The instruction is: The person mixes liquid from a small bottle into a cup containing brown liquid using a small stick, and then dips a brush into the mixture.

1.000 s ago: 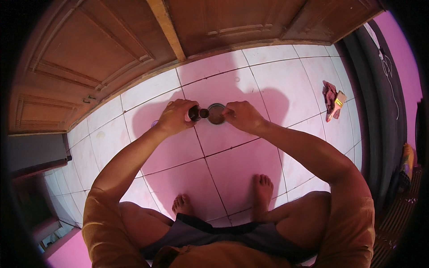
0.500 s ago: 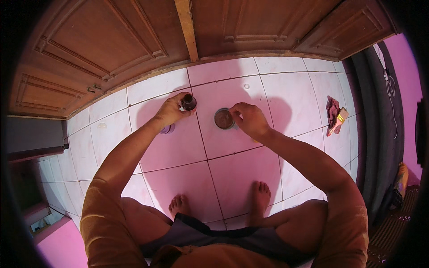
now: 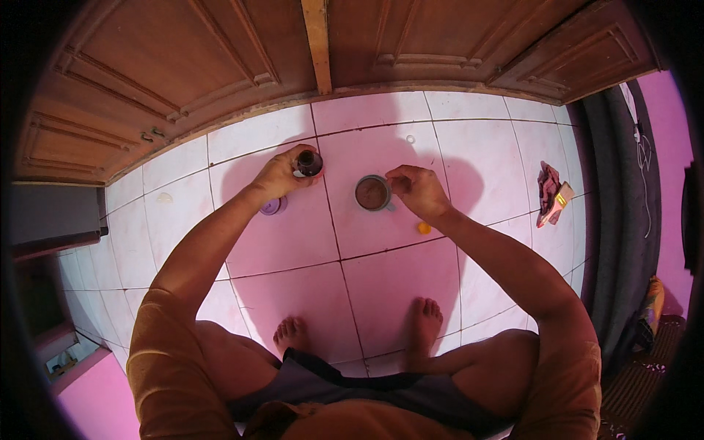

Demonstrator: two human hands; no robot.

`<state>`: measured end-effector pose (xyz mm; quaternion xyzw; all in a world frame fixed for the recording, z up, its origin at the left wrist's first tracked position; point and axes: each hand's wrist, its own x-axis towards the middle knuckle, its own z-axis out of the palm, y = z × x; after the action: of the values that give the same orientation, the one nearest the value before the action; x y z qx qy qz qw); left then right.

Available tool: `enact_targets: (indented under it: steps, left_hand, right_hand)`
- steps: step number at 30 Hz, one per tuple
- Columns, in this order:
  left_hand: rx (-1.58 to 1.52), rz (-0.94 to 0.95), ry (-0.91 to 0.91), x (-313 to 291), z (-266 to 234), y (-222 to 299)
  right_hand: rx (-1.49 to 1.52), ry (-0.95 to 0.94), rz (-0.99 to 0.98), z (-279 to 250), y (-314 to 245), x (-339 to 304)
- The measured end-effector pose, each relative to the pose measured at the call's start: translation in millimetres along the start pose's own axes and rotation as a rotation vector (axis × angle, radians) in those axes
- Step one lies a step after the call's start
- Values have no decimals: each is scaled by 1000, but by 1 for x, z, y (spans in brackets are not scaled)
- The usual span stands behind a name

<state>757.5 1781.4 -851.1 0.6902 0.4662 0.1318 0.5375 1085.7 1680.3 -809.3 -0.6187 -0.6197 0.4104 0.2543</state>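
Note:
My left hand [image 3: 279,178] is wrapped round a small dark brown bottle [image 3: 309,163], whose open mouth points up toward me. Just below that hand, a round purple-and-clear container [image 3: 273,206] stands on the floor, partly covered by the hand. Right of the bottle sits a grey cup [image 3: 358,198] with brown contents, its handle at the lower right. At the cup's right rim is my right hand [image 3: 419,191], thumb and fingers pinched together. Whatever is in the pinch, if anything, is too small to make out. A small yellow cap [image 3: 424,228] lies below this hand.
White tiles [image 3: 389,293] cover the floor, with my bare feet near the front. Brown panelled wooden doors [image 3: 198,66] close off the far side. To the right, a paintbrush [image 3: 559,202] rests on a crumpled dark red cloth [image 3: 546,182]. A small clear ring [image 3: 411,138] lies beyond the cup.
My right hand has shifted slightly right relative to the cup, and the cup's handle and the yellow cap show more fully. My left hand still holds the bottle. The whole view has moved a little.

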Motion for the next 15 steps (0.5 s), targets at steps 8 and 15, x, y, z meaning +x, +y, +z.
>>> enact_targets:
  steps: [8,15]
  left_hand:
    - [25,-13,-19,0,3,18]
    - [49,12,33,5,12,3]
  right_hand:
    - [-323,27,-138,-7,9,4]
    - [-87,166,86,-14,41,-7]
